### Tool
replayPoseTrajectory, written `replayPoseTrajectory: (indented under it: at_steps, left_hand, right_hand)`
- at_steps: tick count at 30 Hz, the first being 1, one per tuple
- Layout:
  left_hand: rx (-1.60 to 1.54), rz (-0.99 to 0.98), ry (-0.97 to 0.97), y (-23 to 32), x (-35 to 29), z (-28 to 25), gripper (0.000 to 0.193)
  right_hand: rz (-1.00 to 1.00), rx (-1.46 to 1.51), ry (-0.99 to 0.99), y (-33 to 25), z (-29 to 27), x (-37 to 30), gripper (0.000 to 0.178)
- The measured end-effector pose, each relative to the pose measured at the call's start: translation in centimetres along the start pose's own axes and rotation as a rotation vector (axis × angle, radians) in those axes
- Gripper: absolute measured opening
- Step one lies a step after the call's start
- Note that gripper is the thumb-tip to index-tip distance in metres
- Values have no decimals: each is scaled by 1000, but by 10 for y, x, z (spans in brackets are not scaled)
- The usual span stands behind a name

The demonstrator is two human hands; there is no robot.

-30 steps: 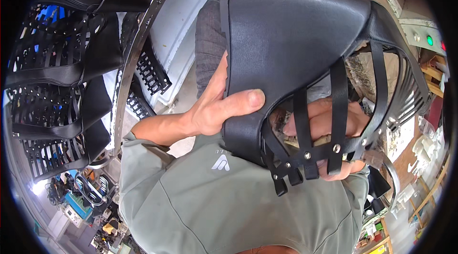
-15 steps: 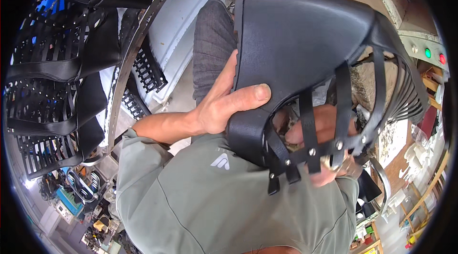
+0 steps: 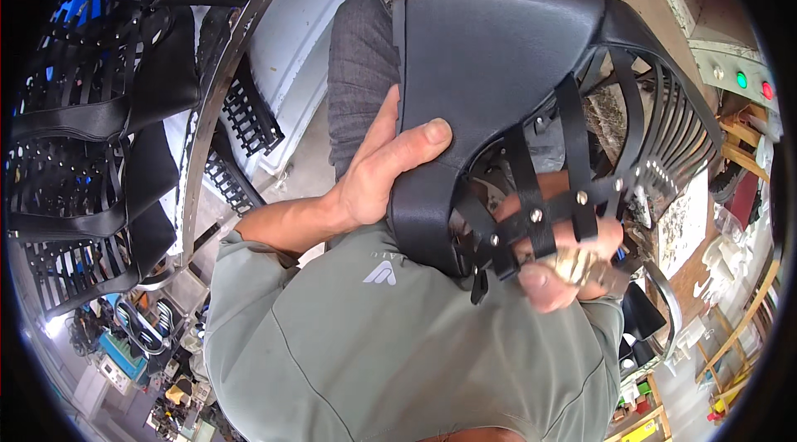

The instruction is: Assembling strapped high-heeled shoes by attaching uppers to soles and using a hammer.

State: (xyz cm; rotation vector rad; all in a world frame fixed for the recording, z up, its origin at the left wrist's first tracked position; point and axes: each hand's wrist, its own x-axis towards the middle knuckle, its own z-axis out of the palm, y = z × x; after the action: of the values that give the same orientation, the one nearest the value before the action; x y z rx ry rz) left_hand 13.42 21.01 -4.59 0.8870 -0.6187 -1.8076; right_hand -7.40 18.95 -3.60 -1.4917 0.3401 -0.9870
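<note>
A large black leather piece (image 3: 498, 60), bag-like in shape, stands tilted in front of my chest. One side is a smooth panel; the other is a cage of narrow straps (image 3: 573, 139) with round metal studs. My left hand (image 3: 369, 180) grips the smooth panel's left edge, thumb flat on its face and some fingers hidden behind. By the lower strap ends, my right hand (image 3: 573, 263) is closed, partly behind the straps. A small yellowish, shiny thing shows between its fingers, too blurred to name. Whether it touches the straps I cannot tell.
Several similar black strapped pieces (image 3: 91, 126) hang at the left, beside a curved metal rim (image 3: 220, 85). A pale machine panel with a green button (image 3: 741, 79) stands at the right, near white scraps (image 3: 722, 268). A curved metal bar (image 3: 664, 309) is close to my right arm.
The leather piece and my left hand have shifted slightly left. My right hand shows more clearly below the straps, its thumb and the yellowish thing now more exposed.
</note>
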Motion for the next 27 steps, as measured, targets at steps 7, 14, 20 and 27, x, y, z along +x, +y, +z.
replayPoseTrajectory:
  at_steps: [7, 14, 20, 27]
  left_hand:
    - [-251, -132, 143, -21, -11, -15, 58]
    - [-274, -122, 171, -22, -14, -29, 62]
    - [-42, -68, -59, -4, -5, -19, 70]
    - [144, -31, -140, 5, -5, -16, 96]
  right_hand:
    - [536, 525, 6, 0, -7, 3, 26]
    - [172, 101, -301, 16, -15, -6, 28]
    - [101, 335, 137, 35, -4, 2, 20]
    - [-257, 162, -298, 19, -18, 25, 8]
